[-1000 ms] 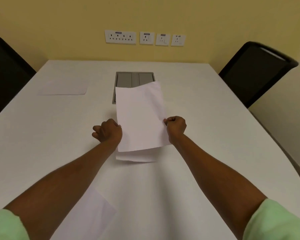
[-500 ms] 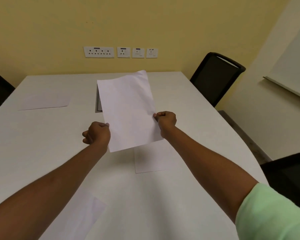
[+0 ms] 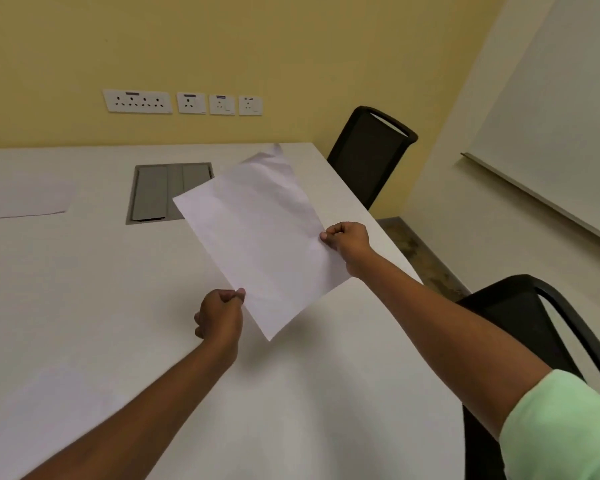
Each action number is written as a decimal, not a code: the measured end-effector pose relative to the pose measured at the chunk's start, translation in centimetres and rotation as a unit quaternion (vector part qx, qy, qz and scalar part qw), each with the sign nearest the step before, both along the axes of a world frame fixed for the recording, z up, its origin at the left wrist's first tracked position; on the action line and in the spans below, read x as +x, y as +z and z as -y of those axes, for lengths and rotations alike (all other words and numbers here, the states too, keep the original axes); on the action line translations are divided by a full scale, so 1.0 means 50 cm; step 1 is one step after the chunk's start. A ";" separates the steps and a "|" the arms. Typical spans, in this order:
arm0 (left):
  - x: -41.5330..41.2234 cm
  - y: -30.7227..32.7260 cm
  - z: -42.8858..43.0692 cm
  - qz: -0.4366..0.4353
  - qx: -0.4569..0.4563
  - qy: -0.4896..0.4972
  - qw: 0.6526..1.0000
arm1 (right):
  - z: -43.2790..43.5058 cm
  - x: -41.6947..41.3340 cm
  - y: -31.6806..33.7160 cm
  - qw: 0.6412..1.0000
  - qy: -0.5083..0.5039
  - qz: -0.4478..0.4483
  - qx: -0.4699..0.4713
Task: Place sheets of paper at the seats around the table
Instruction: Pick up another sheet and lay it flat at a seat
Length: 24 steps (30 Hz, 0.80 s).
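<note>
Two hands are pinching one sheet (image 3: 260, 237) at opposite edges, left hand (image 3: 219, 318) low, right hand (image 3: 347, 242) higher, keeping it taut above the table (image 3: 84, 289) at frame centre. It is tilting toward the black chair (image 3: 371, 150) upper right, likely the seat being served. Another sheet (image 3: 21, 200) is lying at the left edge.

Both bare arms extended forward. Left hand (image 3: 220, 315) closed, thumb and fingers pinched together, knuckles up. Right hand (image 3: 347, 239) likewise pinched shut, farther out and higher than left. Green sleeve (image 3: 561, 431) on right upper arm.
</note>
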<state>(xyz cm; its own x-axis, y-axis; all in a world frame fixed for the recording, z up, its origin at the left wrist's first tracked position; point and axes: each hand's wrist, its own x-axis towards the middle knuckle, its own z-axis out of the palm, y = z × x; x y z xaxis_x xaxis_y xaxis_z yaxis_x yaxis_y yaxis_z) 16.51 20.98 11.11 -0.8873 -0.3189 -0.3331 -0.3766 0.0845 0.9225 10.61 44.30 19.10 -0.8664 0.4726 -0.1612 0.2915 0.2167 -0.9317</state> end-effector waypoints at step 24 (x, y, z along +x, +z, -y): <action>0.201 -0.243 -0.450 0.269 -0.086 -0.111 0.953 | -0.469 0.092 -0.393 0.976 0.106 0.142 0.125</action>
